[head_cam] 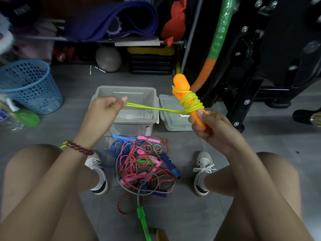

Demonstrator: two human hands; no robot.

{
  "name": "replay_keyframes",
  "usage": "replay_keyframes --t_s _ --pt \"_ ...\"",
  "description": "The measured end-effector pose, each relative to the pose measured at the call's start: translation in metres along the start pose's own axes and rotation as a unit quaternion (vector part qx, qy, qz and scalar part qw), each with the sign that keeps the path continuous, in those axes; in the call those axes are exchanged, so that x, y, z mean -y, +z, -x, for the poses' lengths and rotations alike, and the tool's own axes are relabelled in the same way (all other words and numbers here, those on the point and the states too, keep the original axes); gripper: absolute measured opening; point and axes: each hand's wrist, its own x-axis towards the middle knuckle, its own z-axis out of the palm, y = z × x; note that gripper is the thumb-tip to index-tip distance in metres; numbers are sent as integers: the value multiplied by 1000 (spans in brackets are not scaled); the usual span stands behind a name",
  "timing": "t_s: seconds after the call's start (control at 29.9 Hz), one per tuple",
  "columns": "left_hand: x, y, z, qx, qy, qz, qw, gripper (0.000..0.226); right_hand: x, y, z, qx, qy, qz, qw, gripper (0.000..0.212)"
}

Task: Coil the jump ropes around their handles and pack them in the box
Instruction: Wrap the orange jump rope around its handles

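Mid-coil: your right hand grips the orange handles, your left hand pinches the taut yellow rope above the box. Next, wind the remaining length on.

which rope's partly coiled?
The yellow rope wound on the orange handles in the right hand, left hand holding it taut; other ropes lie tangled on the floor.

— Where's the box?
— On the floor ahead of me, lid just right of it, basket well off to its left.
— And the ropes?
— Piled between my shoes, nearer me than the box; one rope runs from my left hand to the handles in my right hand
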Motion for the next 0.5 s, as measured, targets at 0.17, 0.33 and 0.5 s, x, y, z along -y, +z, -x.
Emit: replay_keyframes --t_s 0.17,0.33,0.5 --pt "-17 16 9 42 39 58 997 56 -8 3 -17 -173 -134 138 966 33" --pt "-30 11 14 30 75 2 997 55 -22 0 -29 -180 -158 232 943 37" --pt "-46 23 30 65 191 -148 968 49 -40 4 -28 -191 -134 370 899 33"
